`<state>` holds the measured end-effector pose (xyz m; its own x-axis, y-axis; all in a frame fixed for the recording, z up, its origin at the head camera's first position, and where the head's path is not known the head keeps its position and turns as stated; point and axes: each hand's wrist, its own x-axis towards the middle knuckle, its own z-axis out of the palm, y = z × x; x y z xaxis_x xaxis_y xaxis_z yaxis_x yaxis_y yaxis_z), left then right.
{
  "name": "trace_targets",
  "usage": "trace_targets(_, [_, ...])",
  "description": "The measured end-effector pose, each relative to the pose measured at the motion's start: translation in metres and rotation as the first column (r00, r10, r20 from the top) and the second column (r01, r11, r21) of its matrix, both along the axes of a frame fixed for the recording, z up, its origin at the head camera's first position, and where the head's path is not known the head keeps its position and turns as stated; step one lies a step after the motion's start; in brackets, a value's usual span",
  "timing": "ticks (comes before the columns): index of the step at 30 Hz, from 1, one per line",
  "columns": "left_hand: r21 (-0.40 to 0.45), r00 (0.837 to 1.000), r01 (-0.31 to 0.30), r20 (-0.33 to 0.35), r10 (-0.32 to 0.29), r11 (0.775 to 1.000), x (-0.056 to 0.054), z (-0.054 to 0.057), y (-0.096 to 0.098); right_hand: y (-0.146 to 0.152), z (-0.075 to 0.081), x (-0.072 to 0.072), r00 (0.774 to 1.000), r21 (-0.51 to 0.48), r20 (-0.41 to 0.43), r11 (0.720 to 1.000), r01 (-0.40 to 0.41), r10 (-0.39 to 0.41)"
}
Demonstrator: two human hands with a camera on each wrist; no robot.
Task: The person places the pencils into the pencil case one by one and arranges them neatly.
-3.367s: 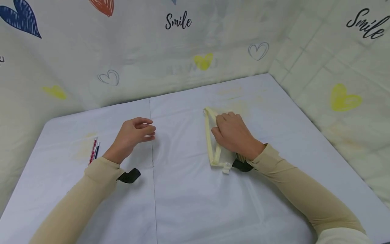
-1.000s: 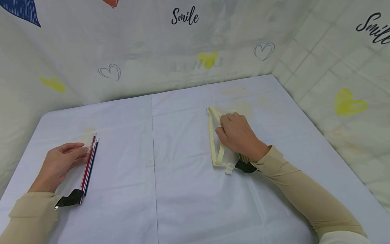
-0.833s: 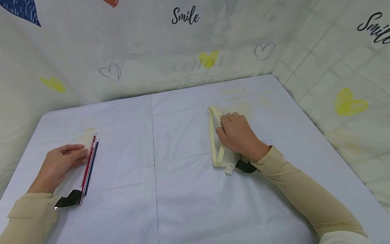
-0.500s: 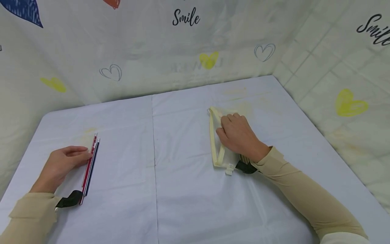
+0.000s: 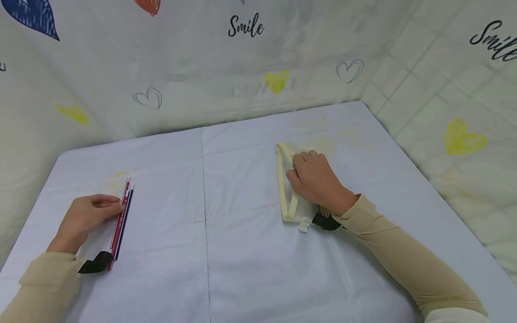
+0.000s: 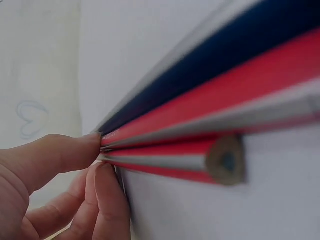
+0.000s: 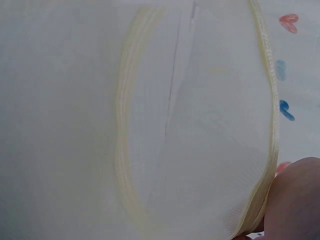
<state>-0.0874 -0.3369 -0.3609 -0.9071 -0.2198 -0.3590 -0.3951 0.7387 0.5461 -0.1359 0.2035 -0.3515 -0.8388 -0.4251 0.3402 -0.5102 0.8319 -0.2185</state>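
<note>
At the left of the table my left hand [image 5: 86,220] pinches a small bundle of pencils between thumb and fingertips. Red pencils [image 5: 117,233] with pale stripes lie beside a dark blue pencil [image 5: 124,224]. Up close in the left wrist view, the thumb is over them, and one red pencil [image 6: 170,161] shows a blunt, unsharpened end. On the right side my right hand [image 5: 317,181] grips the edge of a sheer mesh pouch [image 5: 281,190] with pale yellow trim, its mouth spread apart. The right wrist view looks into that opening past the curved trim [image 7: 122,100]. The right fingertips are hidden.
A white cloth with a seam [image 5: 206,224] covers the table. A small white tag [image 5: 304,225] sticks out from the pouch's near end. Behind the table hangs a pale curtain [image 5: 194,67] printed with hearts and words.
My left hand came from the table's middle over to the pencils, and its fingers closed in on them. The pencils have shifted slightly. The right hand keeps its hold on the pouch.
</note>
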Motion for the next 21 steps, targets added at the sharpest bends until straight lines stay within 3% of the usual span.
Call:
trace_targets(11, [-0.026,0.993,0.075,0.09,-0.073,0.997,-0.0061,0.0066,0.0017,0.0015,0.0005,0.0003,1.0,-0.006,-0.021,1.0,-0.01,0.01])
trace_targets(21, [-0.009,0.986,0.076,0.15,-0.074,0.997,-0.0105,0.0098,0.0037,0.004,-0.0002,0.0003,1.0,-0.016,-0.025,1.0,-0.011,0.011])
